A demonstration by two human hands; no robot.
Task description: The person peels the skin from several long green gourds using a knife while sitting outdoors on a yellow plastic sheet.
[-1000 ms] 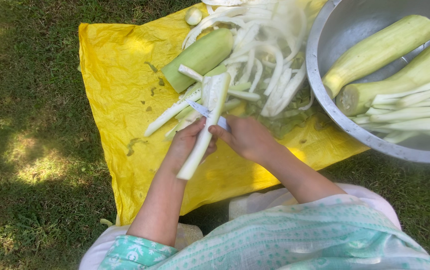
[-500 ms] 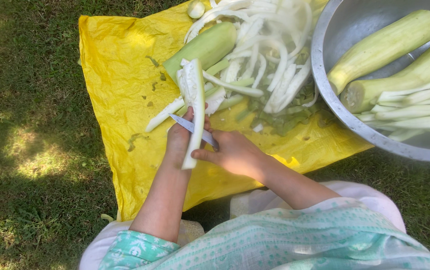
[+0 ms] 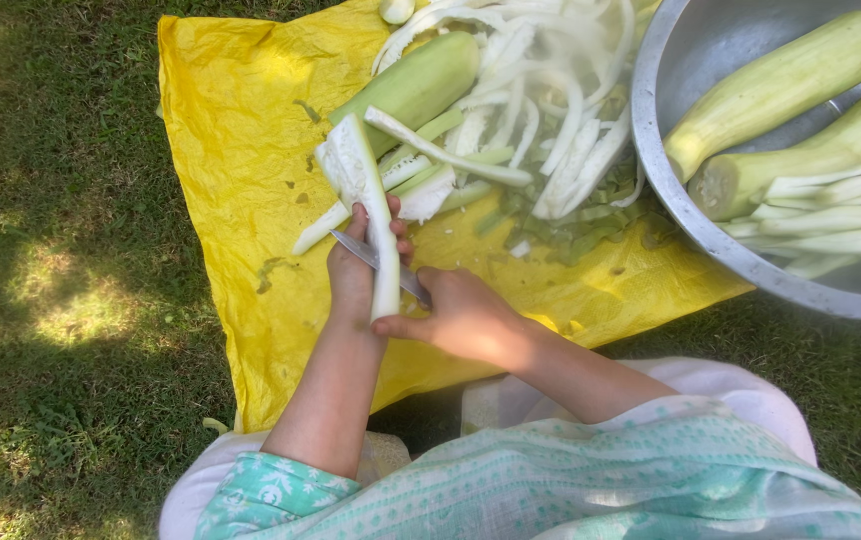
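My left hand (image 3: 356,270) grips a long pale slice of gourd (image 3: 361,190), held nearly upright over the yellow sheet (image 3: 241,150). My right hand (image 3: 466,318) holds a small knife (image 3: 376,258), its blade laid across the slice near my left fingers. Both hands are close together at the sheet's middle. Behind them lies a whole green gourd (image 3: 416,85) among a heap of white peel strips (image 3: 551,110).
A large steel bowl (image 3: 681,215) at the right holds two peeled gourds (image 3: 781,85) and several cut white strips (image 3: 841,220). Green peelings (image 3: 581,225) lie beside the bowl. Grass (image 3: 61,300) surrounds the sheet. My patterned teal clothing fills the bottom.
The gourd slice has been turned up from pointing down-left to nearly upright. My hands have shifted left and slightly lower, with the knife now across the slice.
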